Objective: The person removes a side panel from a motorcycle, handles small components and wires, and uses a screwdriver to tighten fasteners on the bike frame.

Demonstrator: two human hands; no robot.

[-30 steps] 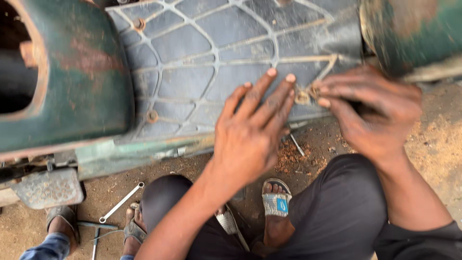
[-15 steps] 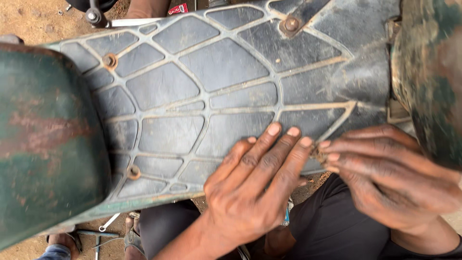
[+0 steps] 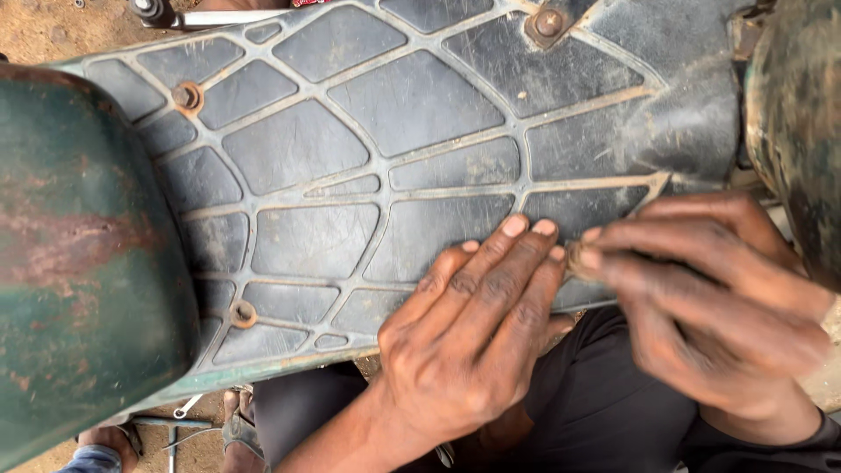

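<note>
A dusty black rubber floor mat (image 3: 368, 166) with a raised web pattern covers the footboard of an old green scooter. My left hand (image 3: 473, 333) lies flat on the mat's near edge, fingers together and pressing down. My right hand (image 3: 710, 298) is just to its right, fingertips pinched on a small rusty fastener (image 3: 578, 256) at the mat's edge. Rusty bolts with washers sit in the mat at the upper left (image 3: 186, 96), lower left (image 3: 243, 313) and top right (image 3: 548, 23).
The rusty green scooter body (image 3: 79, 289) rises at the left and another green panel (image 3: 797, 114) at the right. A spanner (image 3: 186, 406) and other tools lie on the dirt ground below, beside sandalled feet (image 3: 236, 429). My dark trousers (image 3: 596, 394) are under the hands.
The view has moved closer and up over the mat. My left hand stays flat on the mat's edge while my right hand keeps working at the fastener.
</note>
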